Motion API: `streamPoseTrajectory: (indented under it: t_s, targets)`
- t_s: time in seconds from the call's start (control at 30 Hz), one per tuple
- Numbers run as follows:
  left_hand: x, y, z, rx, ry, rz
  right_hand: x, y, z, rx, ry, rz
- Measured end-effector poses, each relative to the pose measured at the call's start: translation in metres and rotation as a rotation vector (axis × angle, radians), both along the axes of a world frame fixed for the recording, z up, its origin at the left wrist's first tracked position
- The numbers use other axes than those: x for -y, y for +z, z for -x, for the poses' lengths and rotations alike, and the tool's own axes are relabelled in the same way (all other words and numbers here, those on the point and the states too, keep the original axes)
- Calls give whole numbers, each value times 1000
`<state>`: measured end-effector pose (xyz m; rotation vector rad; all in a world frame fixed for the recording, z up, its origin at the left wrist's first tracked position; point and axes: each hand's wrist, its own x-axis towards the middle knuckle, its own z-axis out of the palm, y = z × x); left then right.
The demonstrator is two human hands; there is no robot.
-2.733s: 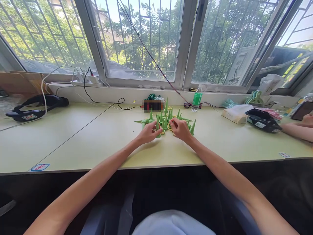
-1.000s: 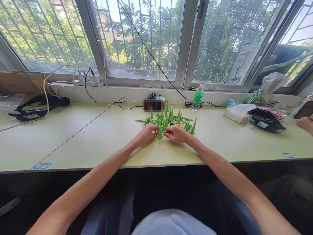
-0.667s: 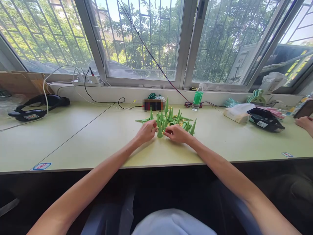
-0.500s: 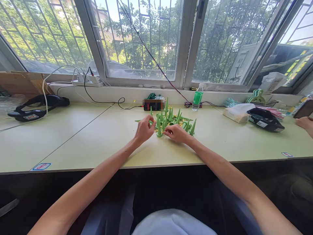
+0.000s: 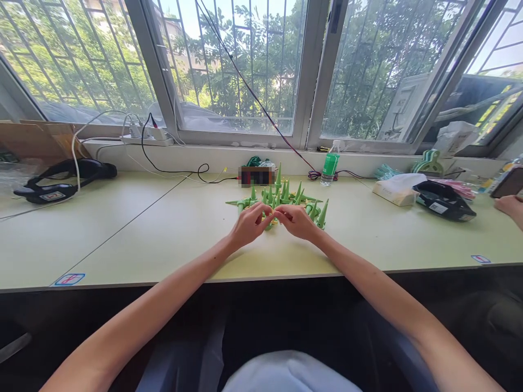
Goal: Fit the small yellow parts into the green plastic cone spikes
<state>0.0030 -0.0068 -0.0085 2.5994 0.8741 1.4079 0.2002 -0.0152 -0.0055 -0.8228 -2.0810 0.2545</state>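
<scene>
My left hand [image 5: 252, 222] and my right hand [image 5: 298, 220] meet fingertip to fingertip just in front of a cluster of green plastic spikes. Both are closed in a pinch; whatever lies between the fingertips is too small and hidden to name. Behind them, several green cone-shaped spikes [image 5: 278, 178] stand upright and others lie on their sides, with small yellow bits among them. To the right of my right hand, one more green spike [image 5: 322, 214] leans slightly. The base of a spike shows partly below my fingers.
Behind the spikes stands a phone [image 5: 256, 176] with a blurred screen, and a green-labelled bottle [image 5: 330, 163]. Black headsets [image 5: 443, 199] lie at both sides, with a tissue box [image 5: 393, 191] at right. Cables run to a power strip [image 5: 147, 140]. Another person's hand [image 5: 510, 208] holds a phone at far right.
My left hand has moved right, and its fingertips now meet those of my right hand. My right hand has barely moved.
</scene>
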Motion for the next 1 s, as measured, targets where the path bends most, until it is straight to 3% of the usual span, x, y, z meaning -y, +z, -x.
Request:
streamPoseTrajectory:
  t_s: [0.33, 0.53, 0.83, 1.0]
  targets:
    - [0, 1, 0, -14, 17, -5, -3, -3, -2, -70, -34, 73]
    - [-4, 2, 0, 132, 171, 105, -4, 0, -4, -163, -158, 72]
    - [-9, -1, 0, -182, 257, 255, -6, 0, -4, -207, -143, 71]
    - [-10, -2, -1, -189, 225, 264, -11, -3, -5, -174, -148, 32]
